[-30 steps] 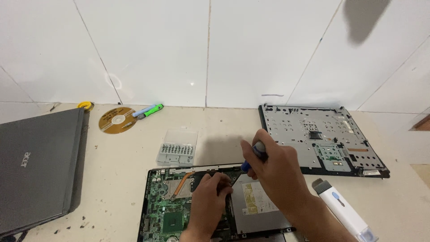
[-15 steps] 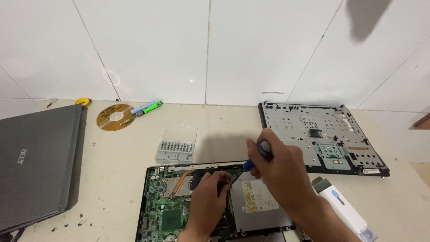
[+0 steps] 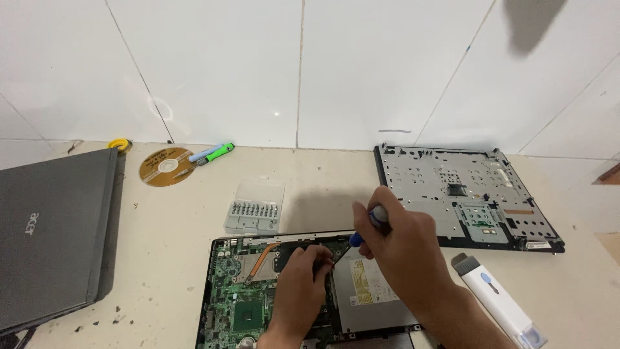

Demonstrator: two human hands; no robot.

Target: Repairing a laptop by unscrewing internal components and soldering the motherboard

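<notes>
Here the right hand (image 3: 403,249) is closed around a blue-tipped screwdriver (image 3: 368,226), its shaft angled down to the open laptop (image 3: 239,304) at the table's near edge; the left hand (image 3: 298,287) rests on the board, fingers curled near the tip, though what they pinch cannot be told; a bit case (image 3: 255,207) lies just behind; a cover (image 3: 462,194) to the right; a white brush (image 3: 497,300) beside the right forearm.

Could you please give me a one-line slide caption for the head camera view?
Right hand works a blue-handled screwdriver on an opened laptop's motherboard while the left hand steadies beside it.
</notes>
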